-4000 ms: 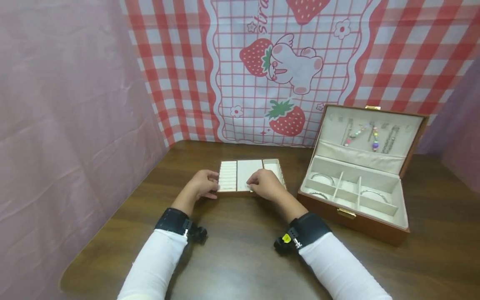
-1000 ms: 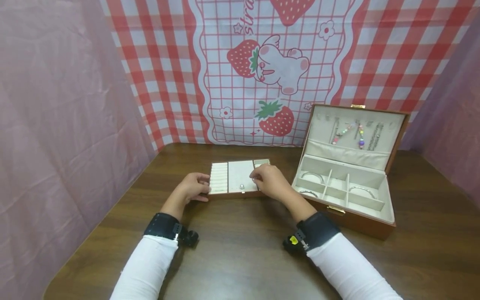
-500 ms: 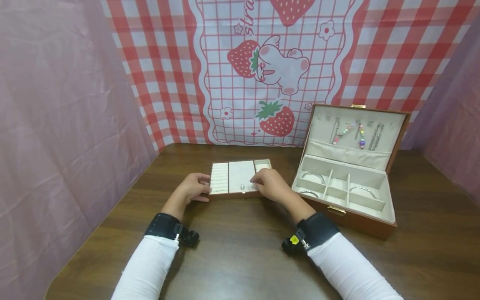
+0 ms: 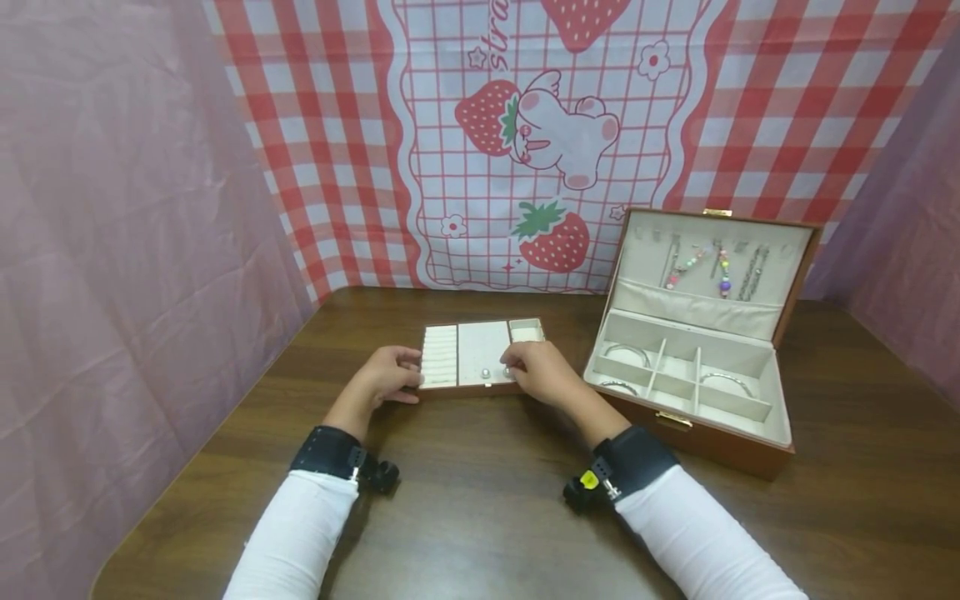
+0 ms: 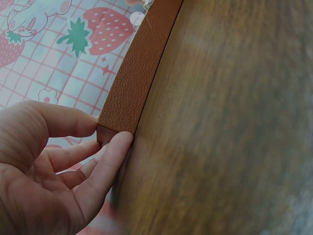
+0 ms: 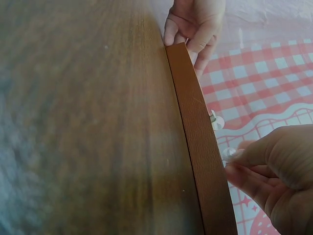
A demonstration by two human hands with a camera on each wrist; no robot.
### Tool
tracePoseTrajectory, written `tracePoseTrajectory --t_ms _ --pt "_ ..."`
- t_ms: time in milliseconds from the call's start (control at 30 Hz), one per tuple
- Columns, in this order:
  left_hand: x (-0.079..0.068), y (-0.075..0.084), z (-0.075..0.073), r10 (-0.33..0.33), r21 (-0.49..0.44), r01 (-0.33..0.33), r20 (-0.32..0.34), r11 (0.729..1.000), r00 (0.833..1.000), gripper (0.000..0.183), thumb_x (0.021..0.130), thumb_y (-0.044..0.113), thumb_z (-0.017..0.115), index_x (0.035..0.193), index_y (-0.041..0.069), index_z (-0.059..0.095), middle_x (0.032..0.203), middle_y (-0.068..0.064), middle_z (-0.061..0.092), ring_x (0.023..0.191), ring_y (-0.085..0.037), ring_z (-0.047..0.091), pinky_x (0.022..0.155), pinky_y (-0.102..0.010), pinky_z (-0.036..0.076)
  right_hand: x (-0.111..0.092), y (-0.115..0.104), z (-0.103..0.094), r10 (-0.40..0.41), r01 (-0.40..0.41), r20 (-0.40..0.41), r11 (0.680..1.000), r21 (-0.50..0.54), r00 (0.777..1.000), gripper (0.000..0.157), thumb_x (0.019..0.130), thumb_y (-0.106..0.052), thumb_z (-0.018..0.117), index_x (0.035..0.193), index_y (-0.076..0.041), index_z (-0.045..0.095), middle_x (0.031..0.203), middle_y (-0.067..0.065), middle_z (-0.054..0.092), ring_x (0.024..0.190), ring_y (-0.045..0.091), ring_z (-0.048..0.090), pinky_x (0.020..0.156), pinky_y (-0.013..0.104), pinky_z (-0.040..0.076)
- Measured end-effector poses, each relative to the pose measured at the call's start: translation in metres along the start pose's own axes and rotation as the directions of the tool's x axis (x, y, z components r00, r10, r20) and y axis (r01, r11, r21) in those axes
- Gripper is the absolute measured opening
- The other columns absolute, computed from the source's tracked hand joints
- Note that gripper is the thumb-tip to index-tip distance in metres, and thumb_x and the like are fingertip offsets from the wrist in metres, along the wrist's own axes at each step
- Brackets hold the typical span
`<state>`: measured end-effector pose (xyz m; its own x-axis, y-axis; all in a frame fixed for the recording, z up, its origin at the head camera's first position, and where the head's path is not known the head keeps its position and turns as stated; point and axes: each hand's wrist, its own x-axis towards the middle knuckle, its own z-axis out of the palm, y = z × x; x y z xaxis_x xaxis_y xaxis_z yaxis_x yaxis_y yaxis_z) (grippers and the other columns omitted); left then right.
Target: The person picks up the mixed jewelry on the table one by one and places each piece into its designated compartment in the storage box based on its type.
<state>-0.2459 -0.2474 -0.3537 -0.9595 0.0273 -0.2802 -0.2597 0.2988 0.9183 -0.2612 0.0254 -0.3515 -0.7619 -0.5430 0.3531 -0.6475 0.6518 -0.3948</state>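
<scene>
A shallow brown jewelry tray [image 4: 483, 340] lies on the table, with ring rolls [image 4: 439, 354] at its left and a flat pale panel in the middle. My left hand [image 4: 386, 375] holds the tray's left end; in the left wrist view its fingertips [image 5: 124, 139] are at the leather corner. One white pearl-like earring [image 4: 485, 373] stands near the panel's front edge. My right hand [image 4: 543, 371] pinches a second pearl-like earring [image 6: 229, 154] between thumb and finger, at the panel's front right. The tray's right front part is hidden by this hand.
To the right stands an open brown jewelry box [image 4: 723, 446] with bracelets in its divided compartments. Necklaces [image 4: 723, 275] hang inside its raised lid [image 4: 795, 275]. A strawberry-print cloth [image 4: 555, 150] hangs behind the wooden table [image 4: 465, 517].
My right hand has shifted right along the panel, uncovering the first earring. In the last second it moved slightly toward the front, and the second earring now shows at its fingertips. My left hand stays at the tray's end.
</scene>
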Motion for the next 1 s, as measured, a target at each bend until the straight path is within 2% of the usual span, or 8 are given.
tracePoseTrajectory --t_ms 167,433,667,767,900,1000 --pt "0.001 0.0 0.0 -0.006 0.002 0.006 -0.002 1.0 1.0 0.055 0.089 -0.009 0.06 0.141 -0.004 0.043 0.13 -0.026 0.049 0.102 -0.031 0.059 0.074 -0.04 0.06 0.0 0.0 0.001 0.005 -0.005 0.003 1.0 -0.013 1.0 0.011 0.083 0.001 0.068 0.091 -0.002 0.075 0.092 0.01 0.073 0.092 0.026 0.067 0.087 0.041 0.053" --pt "0.001 0.001 0.0 -0.002 0.006 0.002 -0.003 1.0 1.0 0.054 0.088 -0.008 0.061 0.14 -0.004 0.044 0.129 -0.026 0.049 0.103 -0.031 0.058 0.074 -0.04 0.06 0.001 -0.002 -0.002 0.009 -0.009 0.015 1.0 -0.025 1.0 0.016 0.085 -0.001 0.067 0.098 -0.001 0.075 0.097 0.012 0.072 0.096 0.027 0.067 0.089 0.042 0.052" --pt "0.001 0.001 0.0 0.013 0.014 -0.013 0.001 1.0 1.0 0.055 0.088 -0.008 0.06 0.141 -0.004 0.043 0.13 -0.027 0.049 0.101 -0.031 0.059 0.074 -0.041 0.06 0.0 -0.002 -0.018 0.125 -0.132 -0.088 0.987 -0.088 0.988 0.028 0.084 -0.006 0.065 0.109 0.007 0.068 0.112 0.023 0.066 0.109 0.041 0.058 0.098 0.049 0.045" --pt "0.001 0.002 0.001 0.0 0.014 0.0 -0.007 1.0 1.0 0.055 0.087 -0.008 0.061 0.14 -0.003 0.045 0.129 -0.026 0.05 0.1 -0.031 0.059 0.073 -0.04 0.06 0.0 0.0 -0.02 0.139 -0.156 -0.108 0.974 -0.164 0.984 0.03 0.082 -0.007 0.066 0.107 0.01 0.066 0.108 0.027 0.064 0.105 0.045 0.058 0.095 0.051 0.046" --pt "-0.001 0.002 0.001 0.002 0.025 -0.002 -0.009 1.0 1.0 0.055 0.085 -0.01 0.06 0.138 -0.004 0.046 0.123 -0.025 0.053 0.095 -0.03 0.06 0.071 -0.04 0.06 -0.001 -0.001 -0.019 0.15 -0.164 -0.077 0.96 -0.229 0.986 0.031 0.081 -0.008 0.067 0.105 0.012 0.065 0.103 0.029 0.063 0.098 0.047 0.059 0.089 0.052 0.049" --pt "-0.003 0.002 -0.002 0.021 0.078 -0.021 -0.007 0.997 1.0 0.055 0.083 -0.011 0.058 0.136 -0.007 0.046 0.116 -0.026 0.056 0.09 -0.029 0.06 0.068 -0.04 0.06 -0.001 -0.004 -0.018 0.178 -0.18 -0.033 0.955 -0.237 0.984 0.034 0.083 -0.01 0.067 0.108 0.012 0.064 0.104 0.029 0.062 0.098 0.046 0.06 0.089 0.051 0.05"
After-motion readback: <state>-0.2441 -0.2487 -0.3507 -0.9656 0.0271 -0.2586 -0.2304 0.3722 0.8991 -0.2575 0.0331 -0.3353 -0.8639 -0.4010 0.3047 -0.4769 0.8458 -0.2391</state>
